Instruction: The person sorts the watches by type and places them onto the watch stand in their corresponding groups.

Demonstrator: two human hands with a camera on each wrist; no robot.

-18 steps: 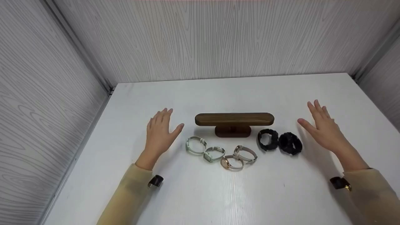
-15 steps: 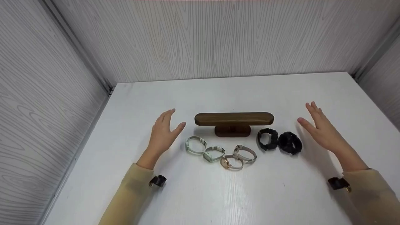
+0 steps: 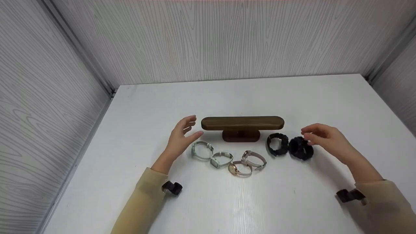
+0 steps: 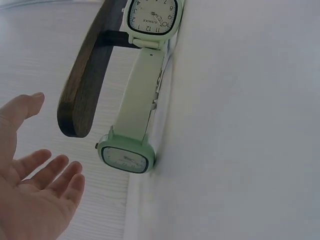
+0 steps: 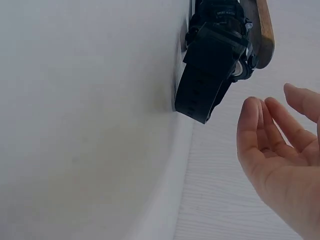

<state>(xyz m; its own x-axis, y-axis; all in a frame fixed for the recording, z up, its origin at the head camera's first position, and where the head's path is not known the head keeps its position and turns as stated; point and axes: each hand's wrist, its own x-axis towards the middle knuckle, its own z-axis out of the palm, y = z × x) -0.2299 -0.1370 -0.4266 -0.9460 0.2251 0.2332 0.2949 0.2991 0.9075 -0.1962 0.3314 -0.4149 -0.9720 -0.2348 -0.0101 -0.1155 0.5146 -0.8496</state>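
My left hand (image 3: 181,139) hovers left of the wooden watch stand (image 3: 242,123), its thumb above the nearest light green watch (image 3: 194,150); it holds nothing. In the left wrist view its fingers bend loosely beside the green watch (image 4: 125,157). My right hand (image 3: 331,143) is over the outer black watch (image 3: 296,147) at the right, thumb and fingertips drawn close. The right wrist view shows that hand (image 5: 280,155) apart from the black watch (image 5: 205,70), fingers loosely bent around nothing. Another black watch (image 3: 284,144) lies beside it, near the stand's base.
A second light green watch (image 3: 215,163), a gold-cased watch (image 3: 232,169) and a grey-strapped watch (image 3: 258,156) lie in front of the stand. The last two touch or overlap. A white table (image 3: 208,201) bears everything; pale wood-grain panels (image 3: 227,42) stand behind and at both sides.
My left hand has moved right, toward the stand and the first green watch. My right hand has lowered and moved left to the outer black watch, its fingers bending in. The watches stay put.
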